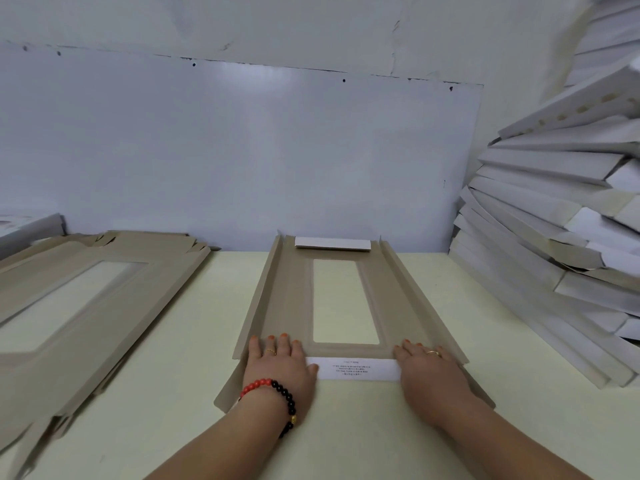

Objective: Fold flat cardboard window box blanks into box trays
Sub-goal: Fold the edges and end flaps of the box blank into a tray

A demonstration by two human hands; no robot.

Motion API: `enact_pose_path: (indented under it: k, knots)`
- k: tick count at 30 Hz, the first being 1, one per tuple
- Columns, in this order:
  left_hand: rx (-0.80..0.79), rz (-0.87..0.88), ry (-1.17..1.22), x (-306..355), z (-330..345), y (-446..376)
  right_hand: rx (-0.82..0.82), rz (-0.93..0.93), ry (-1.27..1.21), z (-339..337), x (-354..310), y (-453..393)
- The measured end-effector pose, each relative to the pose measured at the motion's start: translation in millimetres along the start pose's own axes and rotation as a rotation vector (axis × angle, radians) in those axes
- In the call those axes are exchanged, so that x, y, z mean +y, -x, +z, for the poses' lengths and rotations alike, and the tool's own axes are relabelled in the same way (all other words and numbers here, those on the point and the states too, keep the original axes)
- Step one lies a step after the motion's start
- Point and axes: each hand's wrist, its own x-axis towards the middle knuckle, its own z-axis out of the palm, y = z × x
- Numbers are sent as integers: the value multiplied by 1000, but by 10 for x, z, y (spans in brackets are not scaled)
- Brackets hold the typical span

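A tan cardboard window box blank (287,306) lies lengthwise on the pale table in front of me, its long side flaps raised a little and its far end flap (332,244) folded over, white side up. The near end flap (353,368), white with small print, is folded over onto the blank. My left hand (277,367) presses flat on the flap's left end, fingers spread. At the flap's right end my right hand (429,372) presses down flat the same way. Neither hand grips anything.
A stack of flat tan blanks (83,306) lies on the table to the left. A tall leaning pile of folded white-and-tan trays (561,237) fills the right side. A white wall panel (242,150) closes off the table's far edge.
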Motion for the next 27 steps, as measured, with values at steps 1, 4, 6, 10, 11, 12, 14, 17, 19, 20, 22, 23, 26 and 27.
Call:
enact_pose_path:
  k: [1,4,6,10,11,12,14,17,19,20,22,23,26,27]
  knots:
    - [20,21,26,-15,-31,25,24,-8,-36,-19,2,17]
    - [89,115,180,-76,-143,111,39,-22,-201,-109,42,65]
    - [142,143,310,-129,-208,170,66,-13,-301,-158,77,107]
    - [197,150,469,-224,-232,255,85,14,-405,-182,129,170]
    - [212,150,477,-236,-228,269,75,9,-450,-177,142,190]
    - [214,141,483,-246,-220,277,60,10,-478,-167,160,202]
    - [169,123,482,-255,-216,299,2,9,-464,-164,174,239]
    - [142,154,427,-248,-173,287,14,-34,-444,-137,176,250]
    - [118,152,446,-232,-185,260,37,-54,-473,-153,162,228]
    - [99,158,454,-231,-204,254,40,-72,-475,-151,160,223]
    - [85,151,438,-222,-251,239,51,-105,-435,-160,154,222]
    - [103,156,413,-207,-267,232,87,-120,-408,-153,160,216]
    - [213,241,255,-180,-314,296,145,-197,-293,-180,149,262]
    - [248,273,207,-171,-311,327,175,-230,-240,-194,142,294]
